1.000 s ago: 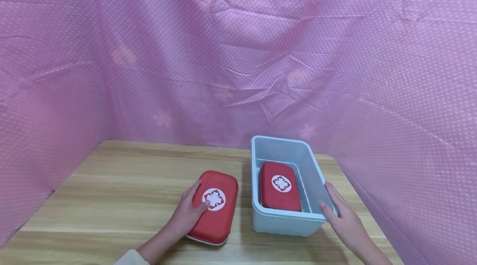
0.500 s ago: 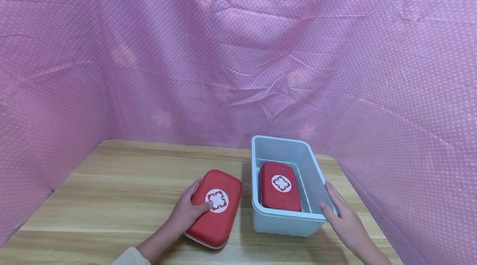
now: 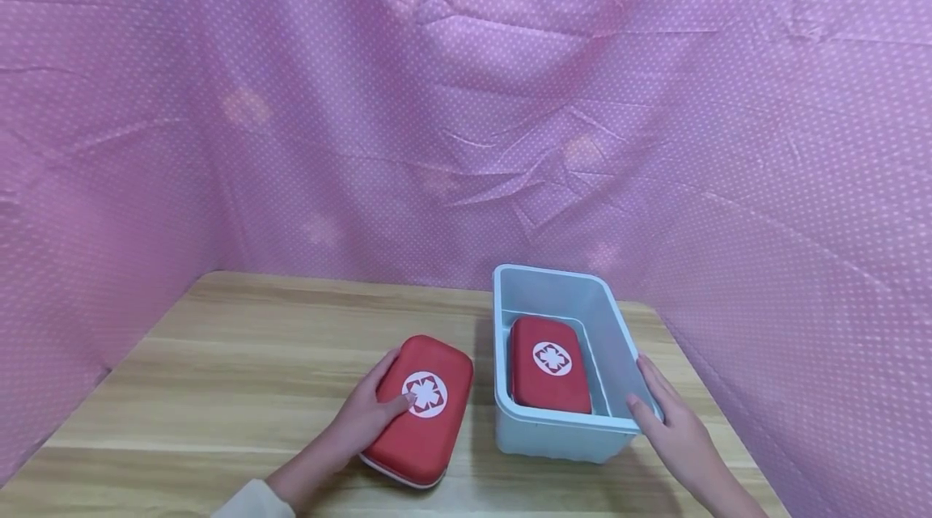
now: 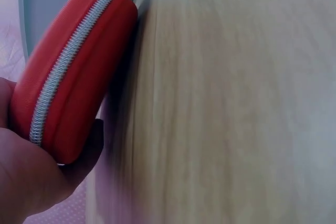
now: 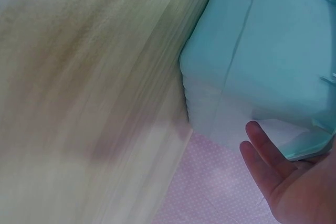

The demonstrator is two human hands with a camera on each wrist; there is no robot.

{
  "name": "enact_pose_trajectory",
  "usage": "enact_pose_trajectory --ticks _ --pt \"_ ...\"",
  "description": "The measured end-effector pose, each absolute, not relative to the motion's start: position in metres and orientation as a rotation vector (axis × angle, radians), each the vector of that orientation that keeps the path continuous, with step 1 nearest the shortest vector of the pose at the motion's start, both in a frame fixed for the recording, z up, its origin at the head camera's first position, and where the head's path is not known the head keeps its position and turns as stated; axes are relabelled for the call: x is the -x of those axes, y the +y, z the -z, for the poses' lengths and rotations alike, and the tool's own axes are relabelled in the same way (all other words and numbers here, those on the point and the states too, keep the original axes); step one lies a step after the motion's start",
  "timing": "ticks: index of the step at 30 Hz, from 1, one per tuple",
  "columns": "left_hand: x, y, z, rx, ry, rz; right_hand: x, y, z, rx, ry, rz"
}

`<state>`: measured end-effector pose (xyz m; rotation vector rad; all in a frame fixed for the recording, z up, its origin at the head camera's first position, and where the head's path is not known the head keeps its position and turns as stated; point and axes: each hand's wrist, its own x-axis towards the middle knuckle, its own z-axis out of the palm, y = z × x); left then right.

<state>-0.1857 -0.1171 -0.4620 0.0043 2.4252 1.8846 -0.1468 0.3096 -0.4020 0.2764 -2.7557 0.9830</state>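
My left hand (image 3: 364, 418) grips a red zippered first-aid case (image 3: 435, 439) by its left side, thumb on top near the white emblem. In the left wrist view a silver zipper (image 4: 65, 59) runs along the edge of the case, which is tilted; a dark shadow lies beneath it on the table. A light blue plastic bin (image 3: 557, 439) stands to the right. My right hand (image 3: 680, 439) holds its near right corner, thumb over the rim and fingers along the outer wall. Inside the bin lies a second red first-aid case (image 3: 549, 384), emblem up.
Everything is on a wood-grain table (image 3: 240, 372). Pink dotted cloth (image 3: 364, 137) hangs behind and along both sides. The bin stands near the table's right side, a narrow gap from the held case.
The case in my left hand has shifted slightly right and turned a little clockwise, mostly in the first half second. My right hand and the bin have stayed put.
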Motion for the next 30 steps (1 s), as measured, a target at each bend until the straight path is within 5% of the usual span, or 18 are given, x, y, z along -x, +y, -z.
enact_pose_trajectory --ticks 30 --pt "0.1855 -0.1209 0.4641 -0.107 2.561 -1.739 0.1454 0.3088 0.3984 -0.261 -2.764 -1.011"
